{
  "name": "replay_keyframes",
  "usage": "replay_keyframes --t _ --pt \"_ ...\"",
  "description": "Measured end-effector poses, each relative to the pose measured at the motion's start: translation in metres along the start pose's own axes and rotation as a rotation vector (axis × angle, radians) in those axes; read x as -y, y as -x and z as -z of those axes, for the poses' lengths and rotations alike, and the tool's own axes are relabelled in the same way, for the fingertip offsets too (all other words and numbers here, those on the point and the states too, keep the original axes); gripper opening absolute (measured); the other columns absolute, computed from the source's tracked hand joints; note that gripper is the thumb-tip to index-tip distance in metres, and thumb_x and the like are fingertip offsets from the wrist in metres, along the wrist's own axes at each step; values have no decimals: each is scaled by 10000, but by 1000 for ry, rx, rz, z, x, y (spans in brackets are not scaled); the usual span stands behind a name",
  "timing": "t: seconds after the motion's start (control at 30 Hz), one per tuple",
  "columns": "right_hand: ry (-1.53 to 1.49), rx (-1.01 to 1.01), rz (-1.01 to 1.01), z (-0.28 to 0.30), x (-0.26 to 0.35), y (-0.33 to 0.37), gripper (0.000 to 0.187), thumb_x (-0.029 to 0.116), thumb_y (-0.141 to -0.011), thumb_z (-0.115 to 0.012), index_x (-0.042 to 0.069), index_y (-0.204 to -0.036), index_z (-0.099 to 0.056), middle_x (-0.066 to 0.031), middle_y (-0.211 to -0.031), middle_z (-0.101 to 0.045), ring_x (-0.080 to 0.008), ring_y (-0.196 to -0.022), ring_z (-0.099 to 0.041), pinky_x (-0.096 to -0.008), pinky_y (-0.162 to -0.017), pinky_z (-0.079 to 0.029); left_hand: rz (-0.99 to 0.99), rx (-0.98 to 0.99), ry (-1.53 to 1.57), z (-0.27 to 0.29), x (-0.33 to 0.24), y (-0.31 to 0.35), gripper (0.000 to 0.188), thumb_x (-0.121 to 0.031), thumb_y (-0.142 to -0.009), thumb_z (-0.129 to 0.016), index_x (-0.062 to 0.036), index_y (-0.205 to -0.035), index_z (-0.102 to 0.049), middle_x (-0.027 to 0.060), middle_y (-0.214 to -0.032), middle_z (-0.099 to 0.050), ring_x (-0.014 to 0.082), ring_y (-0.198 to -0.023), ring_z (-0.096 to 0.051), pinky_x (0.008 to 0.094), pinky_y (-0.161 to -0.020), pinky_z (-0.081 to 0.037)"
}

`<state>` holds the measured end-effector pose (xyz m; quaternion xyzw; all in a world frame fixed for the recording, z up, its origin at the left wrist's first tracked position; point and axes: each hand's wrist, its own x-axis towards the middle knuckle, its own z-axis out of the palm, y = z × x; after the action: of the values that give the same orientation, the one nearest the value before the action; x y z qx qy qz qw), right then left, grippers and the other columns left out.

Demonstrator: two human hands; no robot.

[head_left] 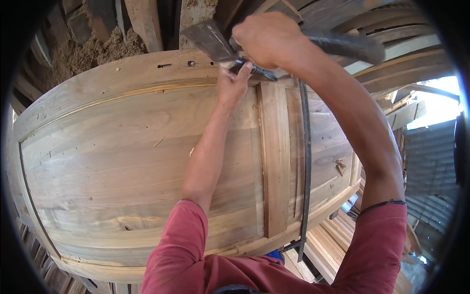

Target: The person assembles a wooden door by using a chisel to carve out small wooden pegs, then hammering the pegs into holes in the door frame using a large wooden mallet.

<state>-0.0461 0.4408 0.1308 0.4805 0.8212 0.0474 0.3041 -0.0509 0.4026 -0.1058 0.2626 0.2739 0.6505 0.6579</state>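
Observation:
My left hand (233, 88) is closed round a chisel (263, 73), its blade pointing right onto the frame rail of a large wooden panel door (137, 152). Above it my right fist (267, 41) grips a hatchet-like striking tool. This has a dark, flared head (208, 40) beside the chisel's butt; I cannot tell whether they touch. Its thick dark handle (345, 45) sticks out to the right, blurred by motion. Just below the chisel tip is the top end of a raised wooden crosspiece (275, 157). Small holes show in the rail left of my left hand.
A dark metal bar (306, 161) crosses the door right of the crosspiece. Wood chips (340, 167) lie on the right panel. Sawdust (93, 54) and upright timber are at the far left, stacked planks (401, 36) at the far right. Corrugated sheeting (431, 161) stands at right.

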Motion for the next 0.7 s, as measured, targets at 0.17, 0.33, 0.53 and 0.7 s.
replay_keyframes --t 0.17,0.33,0.53,0.7 --pt "-322 -458 194 18 -1 15 162 155 -758 -602 2 -789 -645 -238 -760 -648 -405 -812 -654 -483 -723 -523 -56 12 -18 0 -8 4 280 -66 -949 -582 -17 -1204 -477 83 -1143 -603 192 -1049 -618 430 -943 -533" --pt "-188 -277 30 -1 4 6 195 143 -763 -662 57 -935 -690 -168 -909 -698 -333 -905 -677 -425 -792 -533 15 53 -70 0 -1 1 157 -66 -942 -592 -15 -1089 -568 55 -1015 -639 164 -997 -617 393 -914 -542" --pt "-93 -221 -152 -79 -52 39 309 180 -822 -650 46 -1100 -631 -205 -1077 -657 -338 -1050 -621 -446 -887 -483 -17 90 -212 -6 31 5 302 -136 -876 -711 -30 -1126 -580 29 -959 -646 124 -912 -609 296 -771 -531" --pt "-733 -555 -535 -165 -56 96 468 278 -879 -617 -21 -1228 -529 -280 -1188 -590 -451 -1137 -537 -477 -944 -425 -115 -25 155 23 -24 -13 298 -185 -919 -658 -71 -1136 -488 82 -932 -613 197 -814 -634 366 -697 -565"
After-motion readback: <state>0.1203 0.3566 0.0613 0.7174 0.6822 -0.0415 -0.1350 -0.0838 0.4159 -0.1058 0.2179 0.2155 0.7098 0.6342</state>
